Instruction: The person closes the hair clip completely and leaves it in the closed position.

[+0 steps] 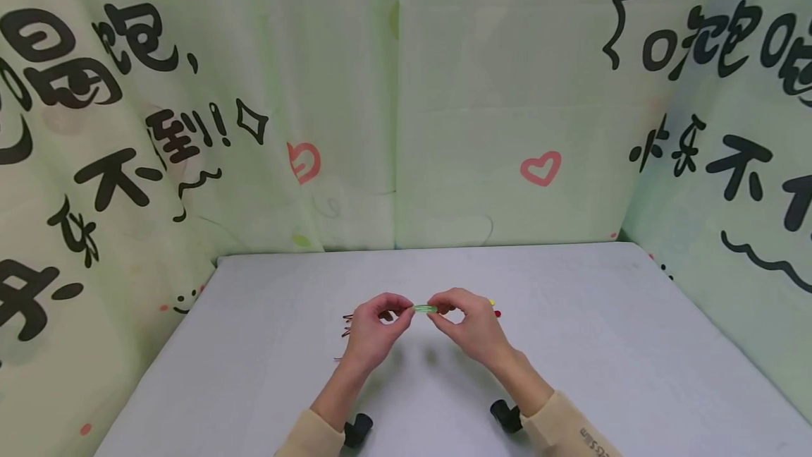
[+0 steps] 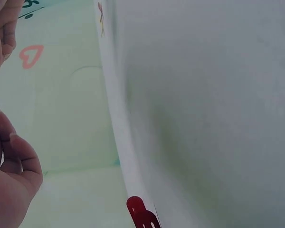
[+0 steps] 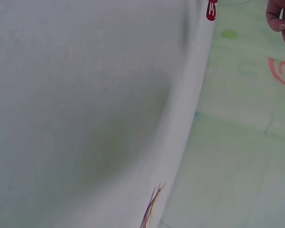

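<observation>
A short, slim green piece with lengthwise lines (image 1: 423, 308) is held level above the table, between both hands. My left hand (image 1: 374, 330) pinches its left end between thumb and fingers. Its other end sits in the pinch of my right hand (image 1: 472, 323). The piece is too small to tell its exact kind. In the left wrist view, the left hand (image 2: 14, 175) shows below and the right hand (image 2: 7, 31) above. Only part of the left hand (image 3: 281, 21) enters the right wrist view.
Red slotted clips (image 2: 142, 211) lie on the white table (image 1: 266, 316), left of the hands. Thin red and yellow strands (image 3: 152, 206) lie on the right side. Printed curtains (image 1: 457, 125) stand behind and beside the table. Black wrist devices (image 1: 359, 430) sit at both wrists.
</observation>
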Demonstrator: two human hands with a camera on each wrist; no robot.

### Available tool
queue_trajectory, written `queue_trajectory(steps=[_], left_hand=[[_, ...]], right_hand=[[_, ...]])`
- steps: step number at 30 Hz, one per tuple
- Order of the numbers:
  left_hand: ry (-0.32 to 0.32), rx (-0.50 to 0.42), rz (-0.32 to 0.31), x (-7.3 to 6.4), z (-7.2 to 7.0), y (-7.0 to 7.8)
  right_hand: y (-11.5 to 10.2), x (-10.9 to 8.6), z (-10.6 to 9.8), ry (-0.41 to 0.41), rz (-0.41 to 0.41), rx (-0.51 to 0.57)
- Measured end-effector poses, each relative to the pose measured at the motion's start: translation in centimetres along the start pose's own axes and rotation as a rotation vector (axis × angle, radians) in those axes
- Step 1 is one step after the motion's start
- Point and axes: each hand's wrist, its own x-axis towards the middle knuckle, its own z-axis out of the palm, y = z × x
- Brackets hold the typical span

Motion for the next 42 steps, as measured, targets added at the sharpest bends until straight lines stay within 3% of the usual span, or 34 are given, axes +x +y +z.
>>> queue_trajectory(steps=[11,19,28,34,42], left_hand=[[-0.090,0.044,0.055,-0.1,-1.2,-0.6],[-0.118,0.057,0.088,-0.1,-2.6,-0.9],[-0.123,0.054,0.052,-0.3,-4.5,-1.5],[-0.107,0.061,0.023,-0.6,-5.9,-1.8],[-0.146,0.123,0.038,-0.6,-8.0,-2.0]], right_hand=[[0.0,0.1,-0.8,-0.009,0.005,-0.029],[0.6,0.0,-2.3,-0.023,0.093,-0.034],[1.8,-0.5,-4.1,-0.026,0.185,-0.007],[2.7,-1.1,-5.3,-0.063,0.312,-0.019],[4.0,-1.8,-6.5,-0.112,0.436,-0.022]])
